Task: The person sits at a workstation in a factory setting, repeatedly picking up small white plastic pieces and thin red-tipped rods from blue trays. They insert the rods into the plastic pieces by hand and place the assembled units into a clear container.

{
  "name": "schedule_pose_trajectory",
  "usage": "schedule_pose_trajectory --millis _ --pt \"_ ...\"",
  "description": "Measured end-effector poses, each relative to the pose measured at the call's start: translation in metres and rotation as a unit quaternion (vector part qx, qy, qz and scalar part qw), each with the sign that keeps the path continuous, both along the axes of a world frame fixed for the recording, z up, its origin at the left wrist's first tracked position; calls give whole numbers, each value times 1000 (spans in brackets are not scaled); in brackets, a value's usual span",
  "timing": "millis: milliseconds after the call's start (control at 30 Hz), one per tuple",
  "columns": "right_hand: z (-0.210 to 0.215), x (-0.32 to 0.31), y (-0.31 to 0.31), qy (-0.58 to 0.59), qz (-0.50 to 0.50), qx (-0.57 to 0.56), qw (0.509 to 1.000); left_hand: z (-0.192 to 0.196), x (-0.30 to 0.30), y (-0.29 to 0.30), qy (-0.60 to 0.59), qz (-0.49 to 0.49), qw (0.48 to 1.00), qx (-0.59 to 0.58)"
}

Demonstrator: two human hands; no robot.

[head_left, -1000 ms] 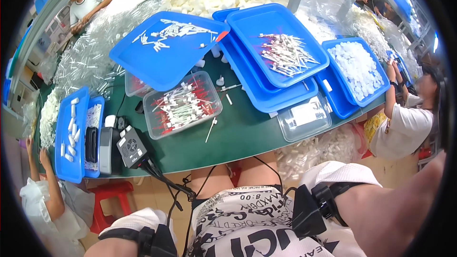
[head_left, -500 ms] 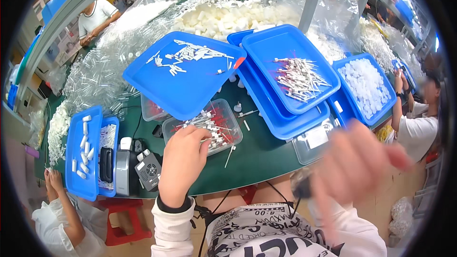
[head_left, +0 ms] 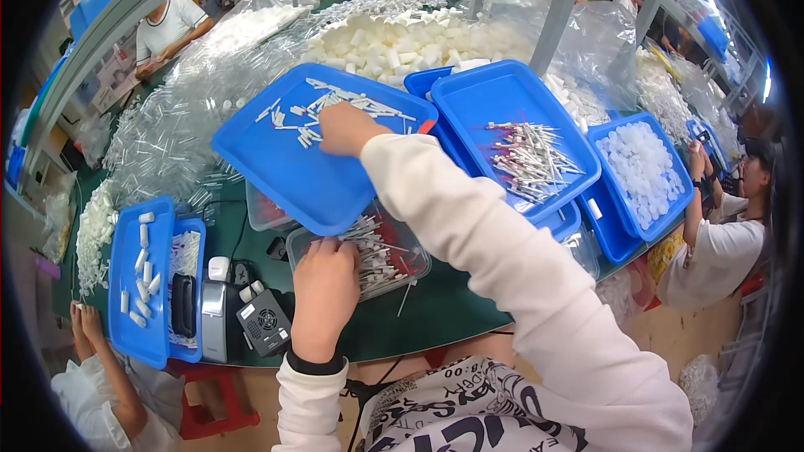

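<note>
Head view: right hand (head_left: 348, 127), grip unclear

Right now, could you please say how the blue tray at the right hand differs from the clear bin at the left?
The blue tray is opaque; the clear bin is see-through. The tray is largely bare, the bin crowded. Both hold small white pieces.

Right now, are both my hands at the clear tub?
No, your left hand is at the clear tub, but your right hand is at a blue tray.
</note>
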State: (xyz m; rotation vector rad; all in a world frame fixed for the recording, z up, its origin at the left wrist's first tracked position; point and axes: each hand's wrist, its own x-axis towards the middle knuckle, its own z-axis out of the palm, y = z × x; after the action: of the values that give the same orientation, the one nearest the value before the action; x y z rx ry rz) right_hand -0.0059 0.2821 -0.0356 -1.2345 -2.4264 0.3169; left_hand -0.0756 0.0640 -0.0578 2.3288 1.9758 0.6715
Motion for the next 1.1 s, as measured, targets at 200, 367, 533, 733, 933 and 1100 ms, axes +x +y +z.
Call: schedule_pose_trajectory --millis 200,367,533,733,933,1100 --pt "8 -7 -20 -27 -45 7 999 13 -5 -7 -76 14 997 5" --pt "-10 -7 -17 -25 33 13 999 17 -5 -8 -172 50 984 10" --pt "-11 -13 -37 -22 9 43 999 14 -6 -13 -134 110 985 1" --pt "-34 -23 -38 46 70 119 989 15 -6 -21 1 64 998 13" --pt "-22 -10 -47 -11 107 114 988 48 -9 -47 -293 123 945 -80" --pt "-26 -10 -51 56 180 66 980 34 -10 -56 -588 0 807 -63"
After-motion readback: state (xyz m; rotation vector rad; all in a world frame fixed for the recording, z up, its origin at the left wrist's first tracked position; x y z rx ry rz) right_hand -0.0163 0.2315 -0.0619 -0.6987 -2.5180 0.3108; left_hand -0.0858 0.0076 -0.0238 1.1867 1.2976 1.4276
